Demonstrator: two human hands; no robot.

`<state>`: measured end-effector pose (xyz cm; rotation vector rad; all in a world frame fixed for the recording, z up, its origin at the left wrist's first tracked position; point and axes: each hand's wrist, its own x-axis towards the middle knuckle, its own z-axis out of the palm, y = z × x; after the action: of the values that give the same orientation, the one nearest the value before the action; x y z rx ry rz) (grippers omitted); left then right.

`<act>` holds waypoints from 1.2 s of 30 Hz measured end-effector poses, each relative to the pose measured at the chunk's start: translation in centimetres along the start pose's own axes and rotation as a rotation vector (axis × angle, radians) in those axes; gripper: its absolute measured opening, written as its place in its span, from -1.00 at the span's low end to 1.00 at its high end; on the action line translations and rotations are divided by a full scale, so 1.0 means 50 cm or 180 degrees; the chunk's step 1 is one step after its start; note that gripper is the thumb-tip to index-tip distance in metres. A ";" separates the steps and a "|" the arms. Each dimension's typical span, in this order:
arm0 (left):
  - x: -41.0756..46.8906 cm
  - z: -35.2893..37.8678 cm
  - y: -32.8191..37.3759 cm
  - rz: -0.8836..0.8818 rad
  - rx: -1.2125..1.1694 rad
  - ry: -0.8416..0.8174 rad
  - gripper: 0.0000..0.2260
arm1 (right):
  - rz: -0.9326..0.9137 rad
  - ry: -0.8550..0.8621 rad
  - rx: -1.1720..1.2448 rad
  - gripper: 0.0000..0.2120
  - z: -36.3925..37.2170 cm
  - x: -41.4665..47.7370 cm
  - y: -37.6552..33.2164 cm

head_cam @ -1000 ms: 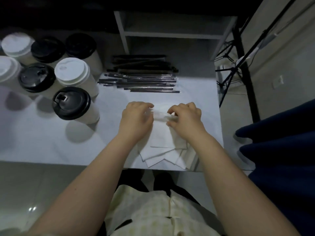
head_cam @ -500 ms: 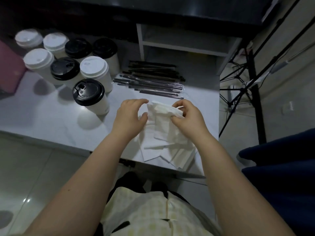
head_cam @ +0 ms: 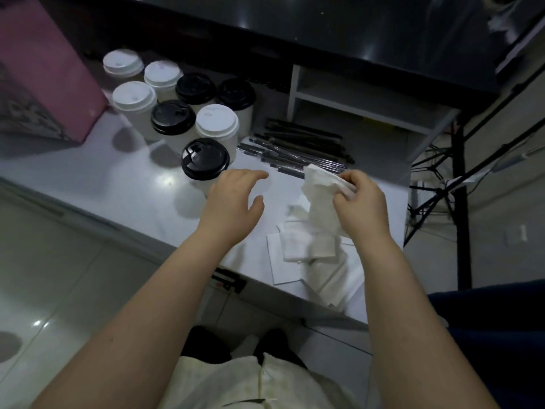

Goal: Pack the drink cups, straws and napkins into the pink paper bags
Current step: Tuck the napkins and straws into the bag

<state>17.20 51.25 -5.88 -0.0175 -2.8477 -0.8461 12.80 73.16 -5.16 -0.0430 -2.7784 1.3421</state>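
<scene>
My right hand (head_cam: 358, 202) pinches a white napkin (head_cam: 320, 202) and holds it lifted above the napkin pile (head_cam: 306, 261) at the table's near right corner. My left hand (head_cam: 233, 202) hovers to the left of it, fingers loosely spread, holding nothing. The nearest drink cup (head_cam: 205, 160), with a black lid, stands just beyond my left hand. Several more cups (head_cam: 174, 98) with white or black lids cluster behind it. A bundle of dark wrapped straws (head_cam: 295, 152) lies beyond the napkins. A pink paper bag (head_cam: 44, 69) stands at the far left.
The white table (head_cam: 103, 178) ends close to me and at the right, just past the napkins. A white shelf unit (head_cam: 368, 98) stands behind the straws under a black counter. Black tripod legs (head_cam: 454, 172) rise right of the table. A dark blue cloth (head_cam: 486, 335) lies at right.
My left hand has let go of the napkin and moved left. My right hand has lifted the napkin higher and rightward. My view has swung left, bringing the pink bag into sight.
</scene>
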 end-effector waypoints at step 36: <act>-0.096 -0.748 -0.773 -0.0589 0.0595 0.1161 -0.60 | -0.1444 -0.0869 0.0608 -0.72 0.713 -0.132 -0.849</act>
<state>25.58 -1.31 3.26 0.3882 -2.5924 -0.5417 17.12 18.56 5.70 0.7810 -2.6022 1.5610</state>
